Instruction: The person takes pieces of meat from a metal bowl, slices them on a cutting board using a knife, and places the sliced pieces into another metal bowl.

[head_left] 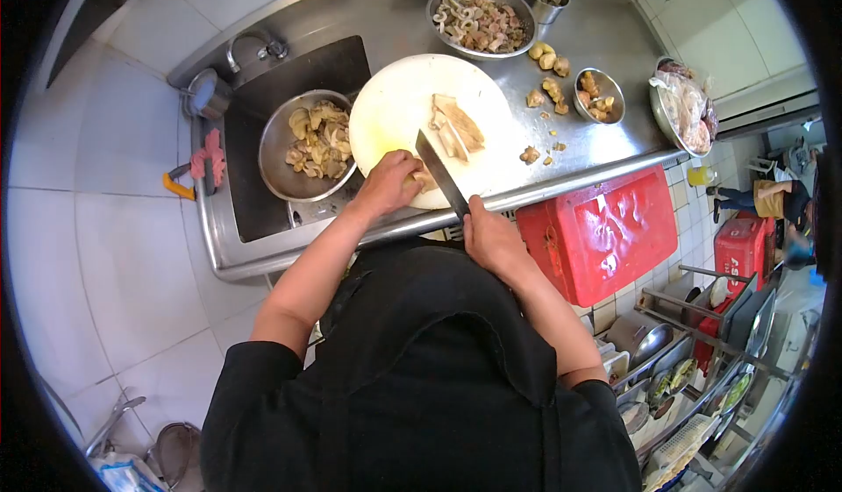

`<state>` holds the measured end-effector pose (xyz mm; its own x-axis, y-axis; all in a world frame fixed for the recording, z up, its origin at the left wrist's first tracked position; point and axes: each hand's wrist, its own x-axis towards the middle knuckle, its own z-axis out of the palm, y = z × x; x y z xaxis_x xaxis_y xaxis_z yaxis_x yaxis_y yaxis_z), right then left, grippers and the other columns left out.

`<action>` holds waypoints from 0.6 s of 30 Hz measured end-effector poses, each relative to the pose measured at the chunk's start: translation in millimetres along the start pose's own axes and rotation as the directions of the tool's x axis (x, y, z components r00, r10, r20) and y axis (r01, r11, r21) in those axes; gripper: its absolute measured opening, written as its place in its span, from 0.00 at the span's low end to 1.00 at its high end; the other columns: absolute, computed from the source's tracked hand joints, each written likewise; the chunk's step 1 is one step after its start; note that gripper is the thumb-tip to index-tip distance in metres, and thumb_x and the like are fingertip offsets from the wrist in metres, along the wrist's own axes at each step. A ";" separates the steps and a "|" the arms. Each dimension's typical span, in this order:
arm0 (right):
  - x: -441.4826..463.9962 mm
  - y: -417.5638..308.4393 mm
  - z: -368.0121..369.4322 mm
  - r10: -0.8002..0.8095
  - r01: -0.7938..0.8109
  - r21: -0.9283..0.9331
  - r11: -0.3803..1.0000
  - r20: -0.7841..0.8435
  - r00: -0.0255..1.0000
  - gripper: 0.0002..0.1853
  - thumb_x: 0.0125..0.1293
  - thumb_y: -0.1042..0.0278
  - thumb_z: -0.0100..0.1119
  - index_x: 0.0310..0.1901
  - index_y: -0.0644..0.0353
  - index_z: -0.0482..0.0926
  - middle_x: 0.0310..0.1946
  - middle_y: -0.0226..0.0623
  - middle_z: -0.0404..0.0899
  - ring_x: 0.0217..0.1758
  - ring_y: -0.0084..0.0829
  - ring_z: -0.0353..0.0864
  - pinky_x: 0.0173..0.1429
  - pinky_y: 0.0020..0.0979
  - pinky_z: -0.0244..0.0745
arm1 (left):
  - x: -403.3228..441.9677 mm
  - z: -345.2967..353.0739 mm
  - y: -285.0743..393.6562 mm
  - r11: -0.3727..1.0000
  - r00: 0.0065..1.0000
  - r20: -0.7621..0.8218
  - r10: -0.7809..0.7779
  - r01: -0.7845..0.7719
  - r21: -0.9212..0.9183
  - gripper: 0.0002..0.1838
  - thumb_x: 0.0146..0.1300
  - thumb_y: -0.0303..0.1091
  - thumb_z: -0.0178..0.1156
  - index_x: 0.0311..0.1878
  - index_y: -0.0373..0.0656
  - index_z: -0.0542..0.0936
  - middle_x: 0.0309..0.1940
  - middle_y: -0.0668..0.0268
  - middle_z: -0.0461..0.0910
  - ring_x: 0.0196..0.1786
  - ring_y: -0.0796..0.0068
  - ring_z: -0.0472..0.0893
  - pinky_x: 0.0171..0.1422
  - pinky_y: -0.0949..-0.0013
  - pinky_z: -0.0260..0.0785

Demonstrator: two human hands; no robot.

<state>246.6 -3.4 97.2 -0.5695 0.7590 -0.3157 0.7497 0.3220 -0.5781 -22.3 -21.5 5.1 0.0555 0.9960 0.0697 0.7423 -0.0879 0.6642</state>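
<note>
In the head view, my right hand (495, 239) is closed round the handle of a kitchen knife (440, 174). Its dark, broad blade slants up and left over a round white cutting board (386, 97). Curled at the board's near edge, my left hand (388, 185) presses on a pale tan piece of food (425, 181), beside the blade. That piece is partly covered by my fingers, and I cannot tell its kind. Past the blade lie long, pale brown cut pieces (458, 128). Left of the board, a steel bowl (270, 154) of yellowish-tan pieces (317, 139) sits over the sink.
Behind the board is a steel bowl (432, 20) of chopped food, with a small metal container (561, 10) alongside. Ginger pieces (554, 90) and a small bowl (619, 110) lie right. A bagged-food bowl (662, 124) sits at the counter's end. A red bin (605, 238) stands below.
</note>
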 end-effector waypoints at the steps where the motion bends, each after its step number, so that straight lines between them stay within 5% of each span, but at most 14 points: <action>1: 0.1 -3.5 -2.3 0.001 -0.001 -0.007 1.000 0.029 1.000 0.12 0.81 0.65 0.51 0.53 0.66 0.68 0.32 0.70 0.83 0.40 0.72 0.84 0.48 0.69 0.75 | -0.6 1.3 0.2 0.998 0.999 -0.036 0.037 -0.035 0.058 0.19 0.61 0.35 0.73 0.55 0.38 0.87 0.51 0.54 0.83 0.61 0.50 0.81 0.67 0.54 0.76; 7: -0.8 -18.9 -11.7 -0.006 0.019 -0.113 0.993 0.114 0.993 0.12 0.76 0.75 0.46 0.55 0.72 0.71 0.34 0.66 0.86 0.43 0.64 0.89 0.50 0.61 0.81 | -3.7 9.0 -3.3 0.998 0.994 -0.099 0.045 -0.041 0.047 0.19 0.62 0.36 0.73 0.54 0.37 0.87 0.54 0.54 0.84 0.62 0.49 0.81 0.69 0.55 0.76; 14: 24.2 -15.7 14.9 -0.037 0.047 -0.128 0.991 0.084 0.996 0.09 0.77 0.74 0.48 0.51 0.70 0.69 0.30 0.67 0.84 0.38 0.68 0.87 0.45 0.66 0.79 | -2.6 15.2 -6.3 1.000 0.996 -0.085 -0.025 0.026 0.010 0.18 0.62 0.36 0.72 0.53 0.37 0.88 0.56 0.52 0.84 0.65 0.48 0.81 0.71 0.54 0.75; 18: 62.6 -26.5 31.7 -0.034 0.046 -0.128 0.991 0.100 0.994 0.10 0.75 0.77 0.45 0.54 0.70 0.69 0.37 0.66 0.87 0.46 0.63 0.89 0.51 0.59 0.82 | -4.6 18.9 -10.2 1.000 0.991 -0.130 -0.008 0.008 -0.002 0.20 0.61 0.36 0.73 0.54 0.37 0.88 0.56 0.53 0.84 0.63 0.48 0.81 0.71 0.54 0.75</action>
<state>180.4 17.6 68.9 -0.6252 0.6875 -0.3694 0.7594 0.4268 -0.4910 -17.4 -24.9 -16.1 -0.0378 0.9862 0.1610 0.7415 -0.0804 0.6661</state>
